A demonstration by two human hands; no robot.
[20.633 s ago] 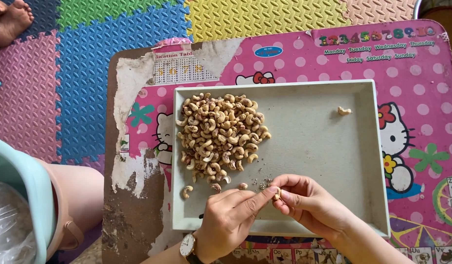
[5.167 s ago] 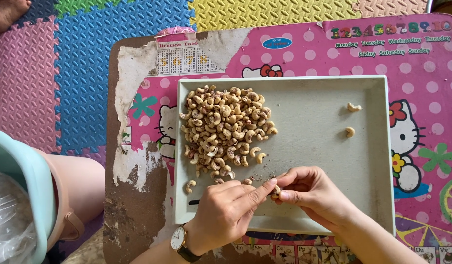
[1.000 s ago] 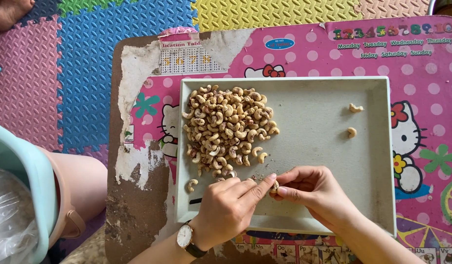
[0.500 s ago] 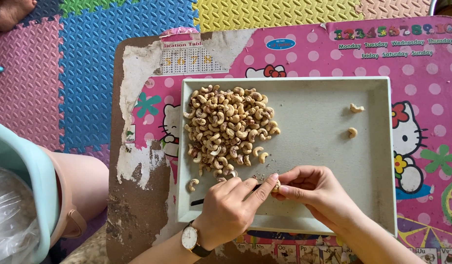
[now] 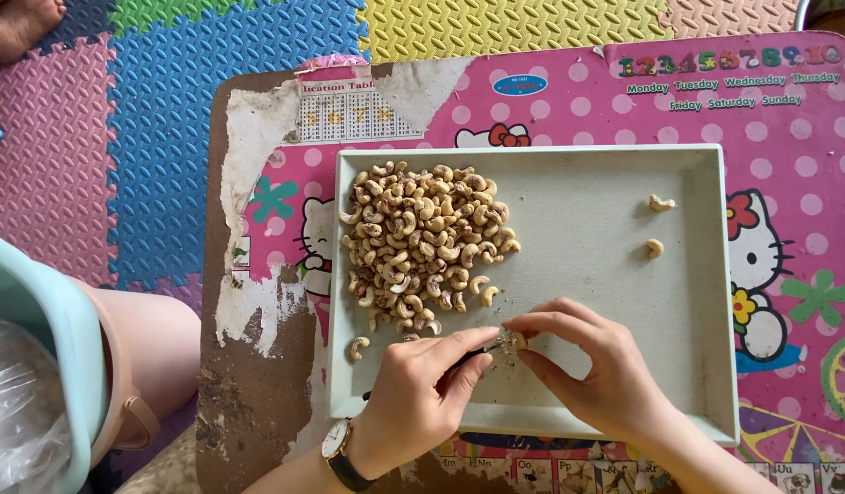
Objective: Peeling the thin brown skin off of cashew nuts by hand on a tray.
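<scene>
Step in hand: peeling one cashew. The right hand (image 5: 598,370) pinches the nut (image 5: 517,340) between thumb and forefinger, grip closed on it, low over the tray (image 5: 587,265) near its front edge. The left hand (image 5: 421,400) has its grip closed on a thin dark tool (image 5: 475,352), tip laid against the nut; bits of skin (image 5: 505,348) lie on the tray under it. The unpeeled pile (image 5: 422,242) fills the tray's left half, with one stray nut (image 5: 356,347) beside it. Two peeled nuts (image 5: 658,225) lie well apart at the right. The tray rests on a pink desk (image 5: 788,183); a teal bin (image 5: 38,357) stands at the left.

Judged next move: the right hand turns the nut so that the tool can lift the remaining skin, with light pressure to keep the kernel whole
</scene>
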